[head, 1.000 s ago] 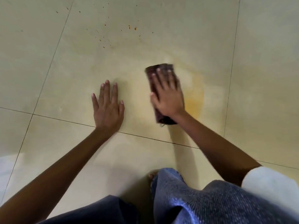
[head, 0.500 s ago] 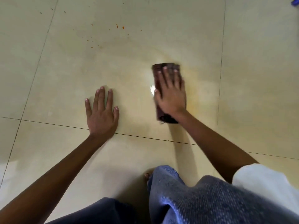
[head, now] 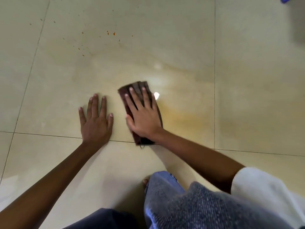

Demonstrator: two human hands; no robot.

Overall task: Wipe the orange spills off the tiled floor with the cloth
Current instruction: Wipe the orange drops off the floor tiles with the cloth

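A folded dark maroon cloth (head: 138, 87) lies on the cream tiled floor (head: 165, 38). My right hand (head: 142, 116) presses flat on top of it, fingers spread. To the right of the cloth spreads a smeared orange stain (head: 184, 120). Small orange specks (head: 113, 33) dot the tile farther away, up and to the left. My left hand (head: 95, 121) rests flat on the floor beside the cloth, palm down, holding nothing.
My knees in blue fabric (head: 189, 204) and a bare toe (head: 146, 181) are at the bottom. Grout lines (head: 214, 80) cross the floor. A blue object (head: 286, 0) and a grey shape (head: 298, 20) sit at the top right corner.
My right hand has slid the cloth toward me and to the left, uncovering the orange smear on its right. My left hand has stayed planted.
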